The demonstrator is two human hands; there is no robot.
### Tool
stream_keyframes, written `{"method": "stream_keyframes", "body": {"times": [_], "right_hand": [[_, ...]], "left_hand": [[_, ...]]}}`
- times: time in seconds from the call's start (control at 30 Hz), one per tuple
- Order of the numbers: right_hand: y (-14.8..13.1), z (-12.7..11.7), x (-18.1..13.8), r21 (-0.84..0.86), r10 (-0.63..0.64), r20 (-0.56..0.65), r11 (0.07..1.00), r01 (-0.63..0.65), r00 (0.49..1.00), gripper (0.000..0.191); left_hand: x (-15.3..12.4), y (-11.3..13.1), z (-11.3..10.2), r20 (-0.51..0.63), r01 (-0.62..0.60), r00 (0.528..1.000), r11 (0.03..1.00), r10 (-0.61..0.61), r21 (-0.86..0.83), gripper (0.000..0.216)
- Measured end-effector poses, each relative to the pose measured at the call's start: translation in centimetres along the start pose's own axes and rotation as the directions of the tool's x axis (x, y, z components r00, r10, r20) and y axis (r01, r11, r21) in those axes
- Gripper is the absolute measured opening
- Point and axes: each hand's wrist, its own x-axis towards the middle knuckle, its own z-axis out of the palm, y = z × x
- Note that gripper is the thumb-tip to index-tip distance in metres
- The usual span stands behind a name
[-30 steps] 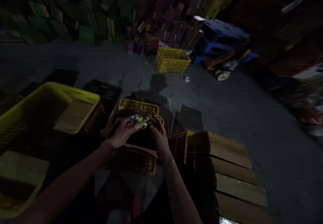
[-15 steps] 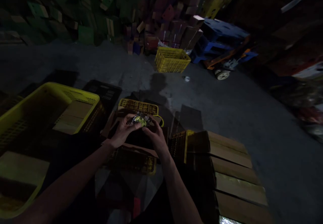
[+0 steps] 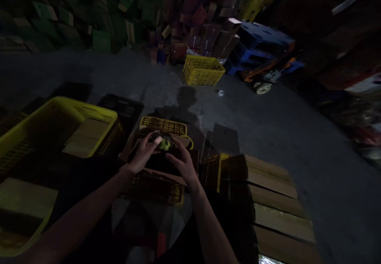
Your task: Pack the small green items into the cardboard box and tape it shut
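A small yellow-green item in clear, shiny plastic wrap (image 3: 164,144) is held over an open cardboard box (image 3: 160,173). My left hand (image 3: 145,153) is closed on its left side, the thumb lying across the top. Close by on the right, my right hand (image 3: 183,161) has its thumb and fingers spread apart. Its fingertips are near the wrap's right edge; whether they touch it I cannot tell. The box rests on a yellow crate (image 3: 166,126), and its inside is too dark to make out. What kind of item the wrap holds is unclear.
To the left a large yellow crate (image 3: 104,114) holds cardboard boxes. Long cardboard boxes (image 3: 274,192) lie in a row at the right, beside another yellow crate (image 3: 220,172). Farther off stand a yellow crate (image 3: 204,71), blue pallets (image 3: 262,37) and a pallet jack (image 3: 264,75).
The wrapped item has shifted slightly left and down. My left thumb has moved up across it. My right thumb has come away from the item, and that hand has spread.
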Motion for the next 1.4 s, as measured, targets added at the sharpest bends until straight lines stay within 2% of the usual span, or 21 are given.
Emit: {"method": "stream_keyframes", "body": {"times": [0.17,0.27,0.33,0.43,0.53,0.63,0.7,0.83,1.0,1.17,1.27,1.33,1.4], "right_hand": [[0.7,-0.3,0.2,0.032,0.105,-0.075,0.994,-0.103,0.992,0.057],[1.1,-0.4,0.3,0.071,0.118,-0.107,0.991,-0.111,0.987,0.055],[1.3,-0.6,0.3,0.076,0.102,-0.133,0.993,-0.093,0.986,0.054],[1.3,-0.7,0.4,0.071,0.094,-0.143,0.994,-0.085,0.985,0.056],[1.3,-0.8,0.4,0.051,0.09,-0.116,0.995,-0.085,0.989,0.056],[1.1,-0.7,0.4,-0.029,0.032,-0.101,0.999,-0.035,0.994,0.049],[0.9,-0.7,0.3,-0.103,-0.025,-0.085,0.995,0.016,0.996,0.049],[0.7,-0.5,-0.1,-0.253,-0.106,-0.05,0.963,0.09,0.993,0.056],[1.2,-0.8,-0.2,-0.423,-0.161,-0.132,0.902,0.091,0.978,0.037],[1.7,-1.9,0.1,-0.404,-0.173,-0.263,0.913,0.054,0.949,0.028],[1.7,-2.2,0.4,-0.283,-0.106,-0.313,0.959,0.014,0.944,0.026],[1.8,-2.2,0.5,-0.181,-0.05,-0.314,0.984,-0.008,0.948,0.028],[1.9,-2.0,0.6,-0.108,-0.006,-0.308,0.994,-0.028,0.952,0.029]], "left_hand": [[0.4,-0.5,-0.3,0.106,0.112,0.989,0.987,-0.1,-0.119,0.064],[0.3,-0.3,-0.3,0.173,0.153,0.977,0.976,-0.126,-0.155,0.071],[0.0,0.2,-0.3,0.236,0.131,0.967,0.983,-0.098,-0.128,0.081],[-0.5,1.0,-0.2,0.273,0.018,0.962,1.0,-0.016,-0.005,0.096],[-0.6,1.2,-0.1,0.208,-0.063,0.977,0.994,0.044,0.089,0.084],[-0.2,0.8,-0.1,0.139,-0.057,0.99,0.988,0.036,0.145,0.06],[0.1,0.4,-0.2,0.125,-0.053,0.992,0.98,0.029,0.191,0.052],[0.6,-0.3,-0.6,0.091,-0.082,0.994,0.966,0.061,0.245,0.05],[0.7,-0.5,-0.8,0.095,-0.068,0.994,0.965,0.045,0.253,0.051],[0.4,-0.6,-0.6,0.192,-0.026,0.981,0.989,-0.002,0.145,0.046],[0.5,-0.8,-0.5,0.225,-0.041,0.974,0.99,0.009,0.138,0.039],[0.7,-0.8,-0.5,0.221,-0.074,0.975,0.978,0.03,0.193,0.033],[0.8,-0.4,-0.6,0.195,-0.142,0.978,0.934,0.08,0.328,0.027]]}}
